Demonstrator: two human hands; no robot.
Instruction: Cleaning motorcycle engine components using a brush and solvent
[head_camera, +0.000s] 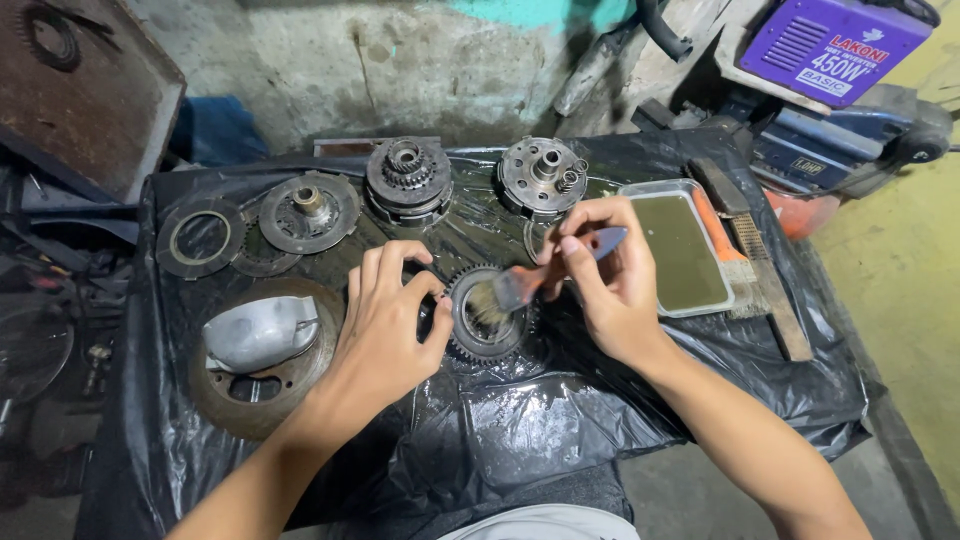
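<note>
Fingers (578, 243) of right hand (610, 290) clamped on small blue-handled bristle brush (520, 285); left hand (385, 320) fingers pinch dark toothed steel gear (488, 322), frame centre, on black plastic-covered tabletop (560, 420). Best: steady gear, short strokes between teeth.

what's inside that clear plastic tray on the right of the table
The clear plastic tray holds a murky olive-green liquid that fills most of it. The liquid is opaque, so anything sunk in it and the tray's bottom cannot be seen. An orange-handled brush lies along its right edge.

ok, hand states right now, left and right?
Left hand: closed on the toothed gear, steadying it.
Right hand: closed on a paintbrush, bristles on the gear.
</note>
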